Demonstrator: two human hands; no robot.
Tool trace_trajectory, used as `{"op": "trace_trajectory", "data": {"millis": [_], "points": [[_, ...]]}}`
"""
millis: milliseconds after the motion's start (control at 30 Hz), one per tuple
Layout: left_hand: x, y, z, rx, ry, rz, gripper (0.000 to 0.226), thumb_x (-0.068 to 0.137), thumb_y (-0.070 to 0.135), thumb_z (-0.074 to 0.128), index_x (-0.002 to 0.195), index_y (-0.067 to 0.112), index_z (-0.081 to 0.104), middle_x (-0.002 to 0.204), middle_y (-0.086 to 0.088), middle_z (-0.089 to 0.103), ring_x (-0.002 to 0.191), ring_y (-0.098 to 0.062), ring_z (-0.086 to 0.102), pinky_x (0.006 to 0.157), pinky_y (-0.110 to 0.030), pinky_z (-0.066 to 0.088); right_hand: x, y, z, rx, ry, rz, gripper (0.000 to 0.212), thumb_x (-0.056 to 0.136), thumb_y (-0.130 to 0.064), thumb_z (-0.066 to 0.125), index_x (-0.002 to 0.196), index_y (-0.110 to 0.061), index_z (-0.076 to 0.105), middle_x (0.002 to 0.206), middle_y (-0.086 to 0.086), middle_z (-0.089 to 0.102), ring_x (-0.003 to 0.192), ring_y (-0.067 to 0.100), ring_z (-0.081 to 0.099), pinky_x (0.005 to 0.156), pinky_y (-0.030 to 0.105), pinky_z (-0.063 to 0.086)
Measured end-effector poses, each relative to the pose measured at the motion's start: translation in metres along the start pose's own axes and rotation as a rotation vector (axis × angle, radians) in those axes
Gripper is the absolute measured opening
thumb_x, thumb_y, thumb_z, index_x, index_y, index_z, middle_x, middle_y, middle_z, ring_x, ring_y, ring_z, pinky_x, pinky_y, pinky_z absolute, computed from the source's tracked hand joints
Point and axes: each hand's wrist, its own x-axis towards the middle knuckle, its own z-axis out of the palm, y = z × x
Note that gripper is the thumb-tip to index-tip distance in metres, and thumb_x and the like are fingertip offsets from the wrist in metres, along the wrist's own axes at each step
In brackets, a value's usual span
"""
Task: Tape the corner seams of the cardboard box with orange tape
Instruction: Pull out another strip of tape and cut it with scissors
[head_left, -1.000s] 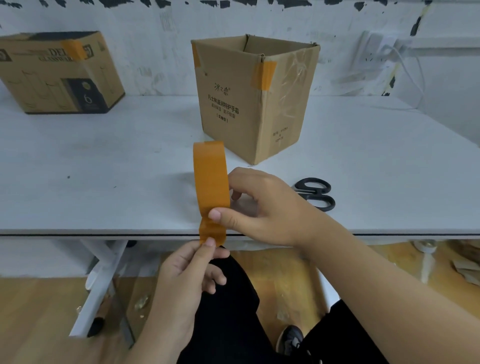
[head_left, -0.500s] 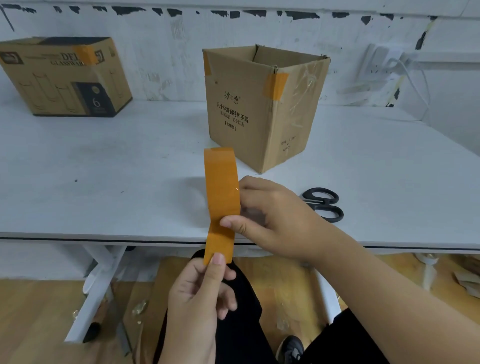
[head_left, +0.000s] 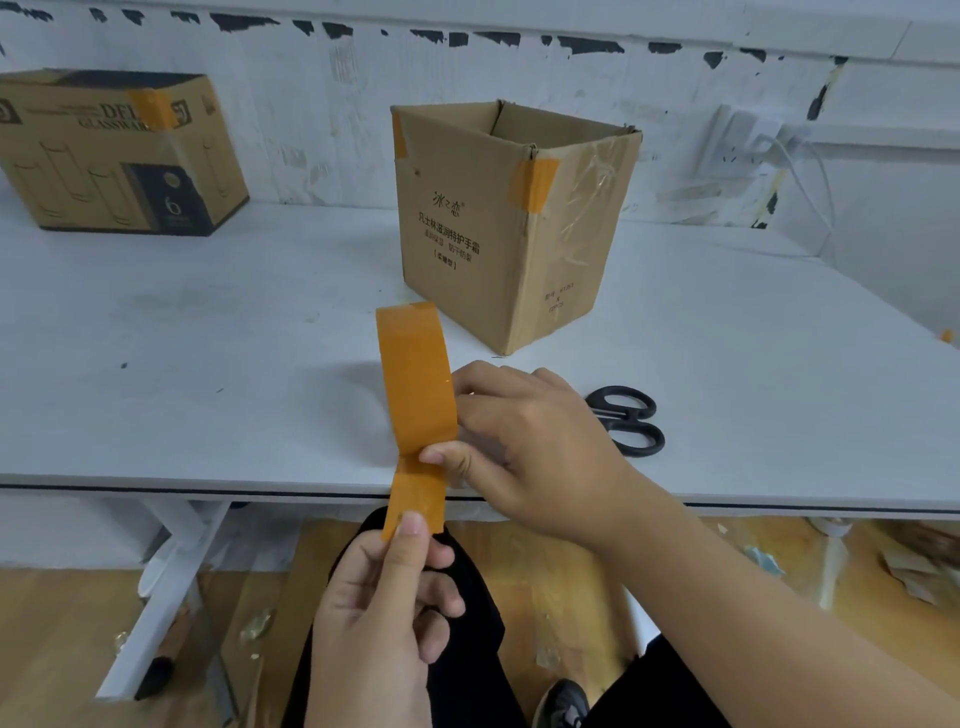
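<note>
An open cardboard box (head_left: 467, 249) stands upright at the table's middle, with orange tape patches on its near right top corner (head_left: 535, 182) and left top corner. In front of it my right hand (head_left: 535, 441) grips the orange tape roll (head_left: 415, 379), held edge-on above the table's front edge. My left hand (head_left: 384, 613), below the table edge, pinches the free end of the tape (head_left: 418, 499) between thumb and forefinger, a short strip pulled down from the roll.
Black scissors (head_left: 628, 421) lie on the white table (head_left: 208, 338) just right of my right hand. A second cardboard box (head_left: 114, 156) with an orange tape patch sits at the back left. A wall socket with a cable is at the back right.
My left hand has drawn the tape end further down from the roll, so the loose strip is longer. The view has tilted down slightly; the box and scissors have stayed put.
</note>
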Motion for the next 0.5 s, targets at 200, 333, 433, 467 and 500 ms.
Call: {"op": "trace_trajectory", "data": {"millis": [200, 333, 433, 467, 500], "points": [[-0.012, 0.007, -0.002, -0.018, -0.026, -0.007, 0.022, 0.059, 0.035, 0.066, 0.043, 0.021, 0.06, 0.051, -0.001, 0.061, 0.029, -0.011, 0.046, 0.028, -0.011, 0.026, 0.001, -0.001, -0.001, -0.008, 0.064, 0.032, 0.039, 0.094, -0.048, 0.045, 0.08, -0.017, 0.064, 0.097, -0.011, 0.063, 0.077, 0.015, 0.058, 0.065, 0.037, 0.042], [-0.015, 0.006, -0.013, 0.066, -0.01, 0.001, 0.026, 0.064, 0.03, 0.062, 0.04, 0.019, 0.06, 0.046, -0.004, 0.058, 0.026, -0.012, 0.044, 0.028, -0.012, 0.027, 0.002, 0.0, 0.0, -0.019, -0.023, 0.055, 0.039, 0.094, -0.052, 0.043, 0.087, -0.021, 0.067, 0.105, -0.013, 0.064, 0.084, 0.013, 0.059, 0.071, 0.038, 0.043], [-0.02, 0.002, -0.019, 0.117, 0.022, 0.006, 0.027, 0.062, 0.031, 0.061, 0.037, 0.021, 0.059, 0.039, -0.005, 0.055, 0.024, -0.013, 0.043, 0.029, -0.011, 0.028, 0.004, 0.0, 0.001, -0.021, -0.069, 0.081, 0.043, 0.093, -0.056, 0.039, 0.096, -0.025, 0.069, 0.112, -0.016, 0.063, 0.091, 0.012, 0.058, 0.076, 0.038, 0.043], [-0.021, 0.001, -0.02, 0.124, 0.028, 0.013, 0.027, 0.061, 0.032, 0.061, 0.037, 0.021, 0.059, 0.038, -0.005, 0.055, 0.024, -0.012, 0.043, 0.03, -0.011, 0.028, 0.004, 0.0, 0.002, -0.025, -0.081, 0.086, 0.045, 0.092, -0.057, 0.037, 0.097, -0.026, 0.069, 0.113, -0.017, 0.062, 0.092, 0.011, 0.057, 0.078, 0.038, 0.043], [-0.022, 0.0, -0.02, 0.129, 0.027, 0.021, 0.026, 0.06, 0.033, 0.061, 0.037, 0.022, 0.059, 0.038, -0.005, 0.055, 0.024, -0.012, 0.042, 0.03, -0.011, 0.028, 0.004, 0.0, 0.002, -0.031, -0.088, 0.09, 0.046, 0.092, -0.058, 0.036, 0.098, -0.027, 0.068, 0.113, -0.017, 0.062, 0.092, 0.011, 0.057, 0.079, 0.038, 0.043]]}}
